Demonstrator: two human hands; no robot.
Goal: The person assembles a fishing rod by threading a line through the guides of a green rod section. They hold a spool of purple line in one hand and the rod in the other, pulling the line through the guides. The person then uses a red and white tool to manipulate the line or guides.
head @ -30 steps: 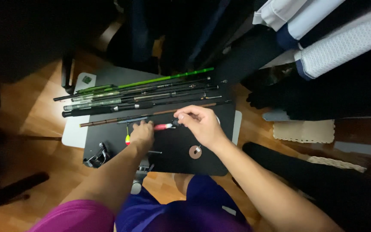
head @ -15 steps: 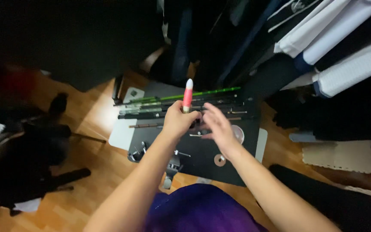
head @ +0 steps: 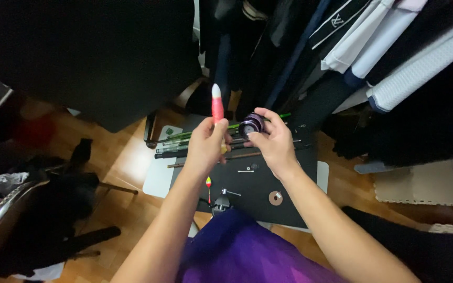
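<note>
A red float with a white tip stands upright in the left hand, whose fingers are closed around its lower end. Just beside it, the right hand pinches a small purple spool between thumb and fingertips. Below both hands lie a black mat, several rods and a small yellow and red float.

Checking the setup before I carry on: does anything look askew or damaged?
Nothing stands out. The left hand holds a red float upright, the right hand a line spool; the rods lie side by side on the black mat.
</note>
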